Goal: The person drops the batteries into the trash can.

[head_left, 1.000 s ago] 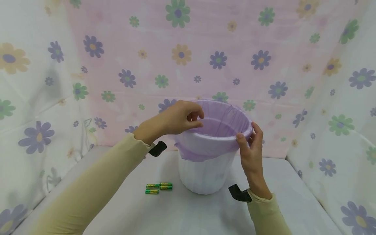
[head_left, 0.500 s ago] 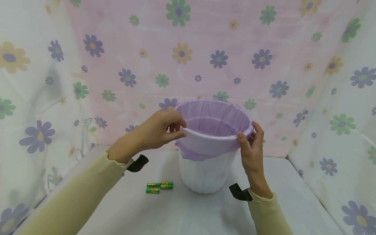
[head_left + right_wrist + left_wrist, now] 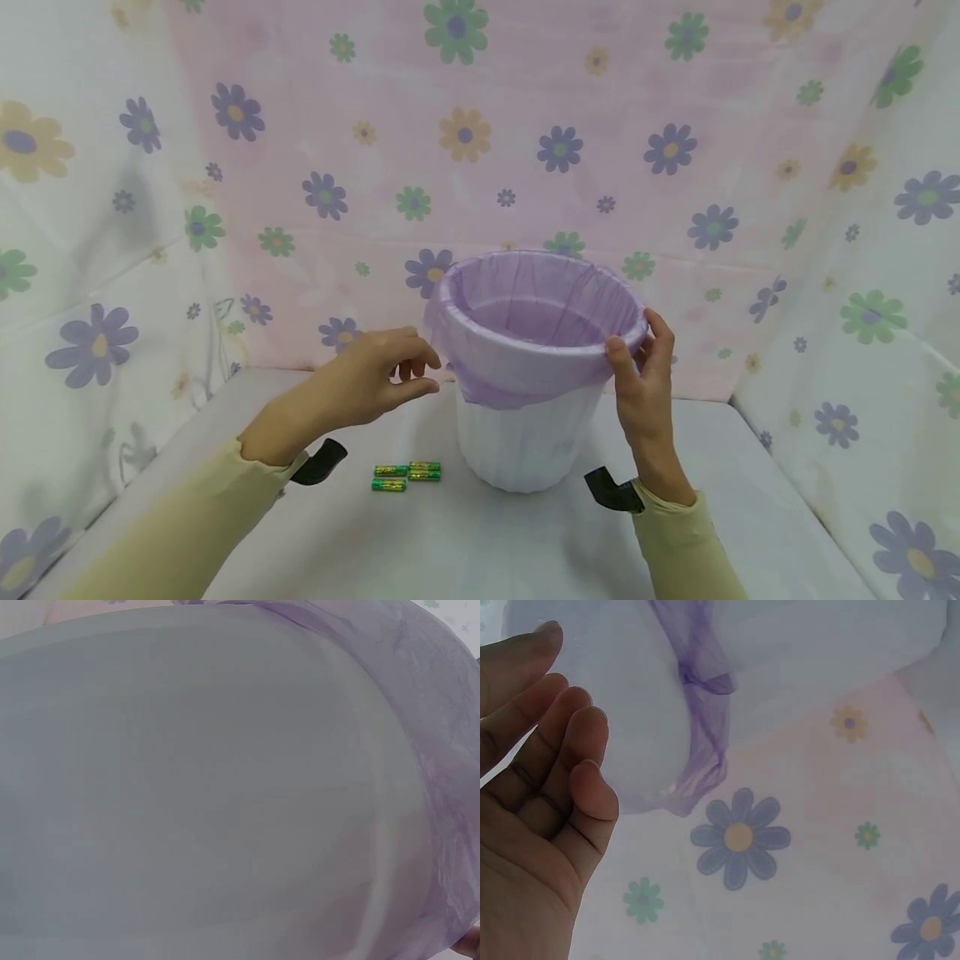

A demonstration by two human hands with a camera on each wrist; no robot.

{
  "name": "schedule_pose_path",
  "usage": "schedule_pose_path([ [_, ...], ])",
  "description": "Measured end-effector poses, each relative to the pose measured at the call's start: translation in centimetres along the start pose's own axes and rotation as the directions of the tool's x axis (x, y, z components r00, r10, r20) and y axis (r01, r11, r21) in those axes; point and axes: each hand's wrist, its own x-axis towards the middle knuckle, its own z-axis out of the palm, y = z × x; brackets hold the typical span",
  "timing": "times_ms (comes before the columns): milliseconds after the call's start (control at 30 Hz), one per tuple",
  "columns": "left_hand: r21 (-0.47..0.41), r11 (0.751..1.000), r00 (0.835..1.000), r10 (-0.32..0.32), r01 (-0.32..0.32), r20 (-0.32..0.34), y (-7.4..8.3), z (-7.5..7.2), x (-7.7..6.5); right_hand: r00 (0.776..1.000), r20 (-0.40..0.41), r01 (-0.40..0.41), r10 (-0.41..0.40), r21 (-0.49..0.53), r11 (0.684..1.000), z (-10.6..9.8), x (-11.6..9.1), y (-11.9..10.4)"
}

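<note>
A white trash can (image 3: 525,454) stands upright, with a thin purple trash bag (image 3: 498,375) lining its inside and folded down over the rim. My right hand (image 3: 647,400) grips the bag-covered rim at the right, thumb on the near side and fingers round the outer edge. Just left of the can, my left hand (image 3: 367,375) hangs in the air with loosely bent fingers and nothing in them. The left wrist view shows that hand (image 3: 547,780) apart from the gathered purple bag edge (image 3: 705,727). In the right wrist view, the can's white wall (image 3: 210,787) fills most of the picture.
Several green-and-yellow batteries (image 3: 390,485) lie in a small group on the white table (image 3: 450,550), left of the can's base. Floral cloth (image 3: 330,75) hangs behind and at both sides of the table.
My left hand has come off the can's rim and moved left and down, uncovering the rim's left side. My right hand keeps its grip, and the batteries have not moved.
</note>
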Motion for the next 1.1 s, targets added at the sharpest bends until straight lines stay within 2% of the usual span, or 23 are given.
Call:
schedule_pose_path([
  [100, -0.006, 1.0, 1.0, -0.029, 0.029, 0.009, -0.5, 0.6, -1.0, 1.0, -0.002, -0.002, 0.002, 0.008, 1.0, 0.1, 0.0, 0.0],
  [300, -0.023, 0.993, 0.989, -0.112, 0.115, 0.094, -1.5, 2.7, -3.2, 1.0, 0.005, -0.009, 0.009, 0.014, 1.0, 0.1, 0.0, 0.0],
  [533, -0.021, 0.974, 0.958, -0.22, 0.227, 0.184, -2.8, 5.8, -5.8, 1.0, 0.005, -0.011, 0.011, -0.005, 1.0, 0.1, 0.0, 0.0],
  [800, 0.013, 0.95, 0.918, -0.304, 0.311, 0.253, -4.5, 8.6, -8.1, 1.0, 0.012, 0.003, -0.003, -0.006, 1.0, 0.0, 0.0, 0.0],
  [900, 0.029, 0.941, 0.902, -0.333, 0.338, 0.276, -5.3, 9.5, -9.0, 1.0, 0.011, -0.005, 0.005, -0.008, 1.0, 0.0, 0.1, 0.0],
  [1100, 0.053, 0.933, 0.887, -0.356, 0.357, 0.296, -6.7, 11.0, -10.2, 1.0, 0.011, -0.017, 0.017, -0.026, 1.0, -0.1, 0.0, 0.1],
])
